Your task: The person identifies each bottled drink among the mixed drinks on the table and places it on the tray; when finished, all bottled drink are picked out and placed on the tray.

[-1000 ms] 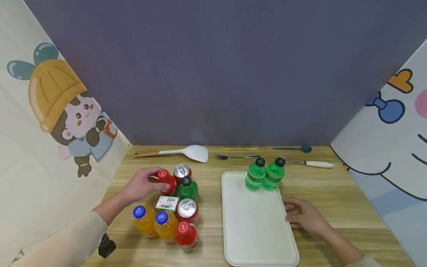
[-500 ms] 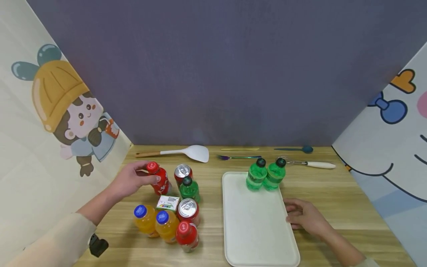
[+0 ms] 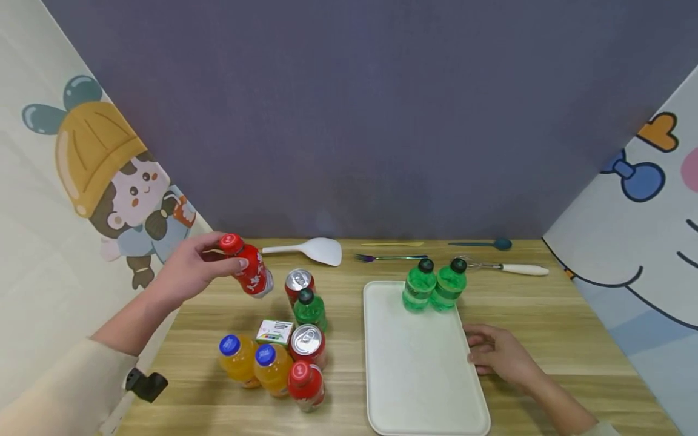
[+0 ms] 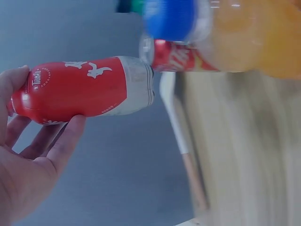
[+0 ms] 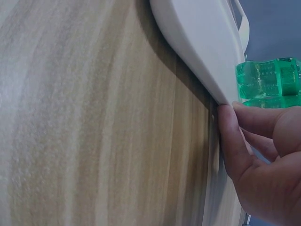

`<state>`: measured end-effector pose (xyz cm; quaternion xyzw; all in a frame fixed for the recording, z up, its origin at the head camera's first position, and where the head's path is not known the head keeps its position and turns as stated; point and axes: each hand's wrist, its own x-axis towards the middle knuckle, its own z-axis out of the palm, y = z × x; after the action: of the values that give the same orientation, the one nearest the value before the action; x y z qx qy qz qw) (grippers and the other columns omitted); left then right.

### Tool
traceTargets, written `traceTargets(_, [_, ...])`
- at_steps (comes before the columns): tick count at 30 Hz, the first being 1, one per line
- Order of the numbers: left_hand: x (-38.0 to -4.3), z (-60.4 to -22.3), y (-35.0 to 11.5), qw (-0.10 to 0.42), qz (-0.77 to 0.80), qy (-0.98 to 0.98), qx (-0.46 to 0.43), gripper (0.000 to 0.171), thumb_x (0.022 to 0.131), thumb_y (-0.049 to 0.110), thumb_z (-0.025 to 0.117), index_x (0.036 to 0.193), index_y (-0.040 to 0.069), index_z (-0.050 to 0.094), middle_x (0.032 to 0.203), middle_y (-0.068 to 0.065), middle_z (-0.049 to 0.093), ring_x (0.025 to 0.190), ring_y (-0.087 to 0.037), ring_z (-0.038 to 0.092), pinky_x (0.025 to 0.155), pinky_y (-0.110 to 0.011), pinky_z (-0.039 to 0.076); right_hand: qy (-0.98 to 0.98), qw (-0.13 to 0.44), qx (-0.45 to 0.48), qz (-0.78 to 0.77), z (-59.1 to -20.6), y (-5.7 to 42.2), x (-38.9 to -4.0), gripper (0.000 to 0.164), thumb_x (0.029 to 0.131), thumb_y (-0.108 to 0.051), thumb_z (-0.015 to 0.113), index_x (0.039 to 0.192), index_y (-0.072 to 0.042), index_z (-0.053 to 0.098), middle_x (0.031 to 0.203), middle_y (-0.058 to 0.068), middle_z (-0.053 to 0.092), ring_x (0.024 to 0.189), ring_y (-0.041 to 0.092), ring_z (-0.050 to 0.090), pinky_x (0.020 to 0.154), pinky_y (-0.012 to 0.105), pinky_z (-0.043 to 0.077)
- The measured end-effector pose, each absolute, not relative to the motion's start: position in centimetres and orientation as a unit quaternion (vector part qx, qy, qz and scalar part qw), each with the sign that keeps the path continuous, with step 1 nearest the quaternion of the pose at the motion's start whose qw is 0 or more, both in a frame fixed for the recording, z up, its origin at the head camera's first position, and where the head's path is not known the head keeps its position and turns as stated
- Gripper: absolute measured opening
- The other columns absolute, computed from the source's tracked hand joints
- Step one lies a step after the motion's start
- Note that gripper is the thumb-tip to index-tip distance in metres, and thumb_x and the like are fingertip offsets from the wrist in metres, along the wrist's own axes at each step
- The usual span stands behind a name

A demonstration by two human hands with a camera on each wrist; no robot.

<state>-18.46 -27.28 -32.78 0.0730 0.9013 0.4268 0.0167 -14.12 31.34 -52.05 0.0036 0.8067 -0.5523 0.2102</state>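
Observation:
My left hand (image 3: 188, 269) grips a small red drink bottle (image 3: 252, 270) with a red cap, raised over the table's back left and tilted. In the left wrist view, thumb and fingers sit round the red bottle's (image 4: 77, 89) cap end, and its pale base points away from the palm. At the right edge of a white rectangular tray (image 3: 420, 369) is my right hand (image 3: 501, 354). The right wrist view shows that hand (image 5: 263, 165) pinching the rim of the tray (image 5: 197, 42) between thumb and finger. Two green bottles (image 3: 418, 287) with black caps stand upright at the tray's far right corner.
Left of the tray stand two orange juice bottles (image 3: 272, 369), two cans (image 3: 307, 340), a green bottle (image 3: 309, 310), another red bottle (image 3: 305, 387) and a small white box (image 3: 275, 331). A white spatula (image 3: 322, 250), fork (image 3: 392, 257), whisk (image 3: 518, 268) and dark spoon (image 3: 498, 244) lie along the back wall.
My left hand has lifted the red bottle from beside the can and carried it left and up, with the bottle now tilted. The right hand and the tray have stayed in place.

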Motion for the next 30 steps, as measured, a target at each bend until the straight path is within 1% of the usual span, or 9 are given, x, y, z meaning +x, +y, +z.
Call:
traceTargets(3, [-18.4,-31.8,-27.1,0.016,0.427,0.901,0.072,0.05,0.096,0.036,0.074,0.136,0.01,0.061,0.126,-0.016,0.068,0.108,-0.033,0.068,0.079,-0.03,0.059,0.808,0.208,0.004,-0.552,-51.9,31.3,-14.1,0.066,0.091,0.001,0.072,0.148,0.012,0.041,0.122,0.025,0.06,0.1,0.027,0.068,0.072,0.04,0.064])
traceTargets(8, [-18.8,-30.4,-26.1,0.005,0.431,0.899,0.079,0.048,0.095,0.035,0.075,0.134,0.011,0.063,0.125,-0.014,0.068,0.108,-0.032,0.067,0.079,-0.029,0.06,0.81,0.204,0.003,-0.55,-51.5,31.4,-14.2,0.065,0.091,0.002,0.071,0.148,0.012,0.04,0.122,0.026,0.059,0.099,0.026,0.067,0.071,0.04,0.064])
traceTargets(12, [-19.3,-29.5,-24.8,0.005,0.425,0.901,0.083,0.049,0.094,0.04,0.076,0.133,0.014,0.063,0.125,-0.011,0.068,0.109,-0.03,0.065,0.08,-0.033,0.059,0.81,0.199,0.003,-0.551,-51.2,31.3,-14.1,0.065,0.091,0.002,0.071,0.147,0.012,0.04,0.122,0.027,0.06,0.099,0.025,0.067,0.071,0.04,0.064])
traceTargets(15, [-19.8,-29.1,-23.5,0.011,0.434,0.895,0.099,0.047,0.094,0.038,0.076,0.131,0.014,0.064,0.124,-0.01,0.069,0.108,-0.03,0.065,0.082,-0.034,0.059,0.811,0.195,0.007,-0.551,-51.2,31.2,-14.1,0.065,0.09,0.002,0.072,0.147,0.012,0.042,0.121,0.026,0.061,0.098,0.026,0.068,0.071,0.039,0.064])
traceTargets(21, [-20.9,-29.1,-20.7,0.027,0.461,0.877,0.132,0.04,0.092,0.033,0.078,0.126,0.014,0.066,0.12,-0.009,0.07,0.104,-0.03,0.065,0.082,-0.034,0.06,0.813,0.193,0.011,-0.549,-51.5,31.1,-13.9,0.064,0.09,0.002,0.072,0.147,0.012,0.043,0.119,0.025,0.062,0.095,0.026,0.068,0.071,0.039,0.064])
traceTargets(25, [-21.5,-29.5,-19.1,0.04,0.474,0.867,0.147,0.037,0.092,0.029,0.079,0.123,0.013,0.068,0.118,-0.009,0.07,0.103,-0.03,0.066,0.083,-0.036,0.06,0.814,0.191,0.01,-0.549,-51.7,31.0,-13.8,0.064,0.09,0.002,0.072,0.147,0.012,0.042,0.12,0.026,0.062,0.094,0.024,0.069,0.07,0.039,0.064])
traceTargets(30, [-22.1,-30.4,-17.1,0.059,0.482,0.861,0.154,0.037,0.089,0.026,0.081,0.122,0.013,0.068,0.118,-0.008,0.07,0.103,-0.029,0.066,0.084,-0.039,0.061,0.814,0.189,0.008,-0.549,-51.7,30.8,-13.7,0.064,0.09,0.003,0.072,0.147,0.013,0.042,0.12,0.027,0.062,0.095,0.025,0.069,0.07,0.039,0.064])
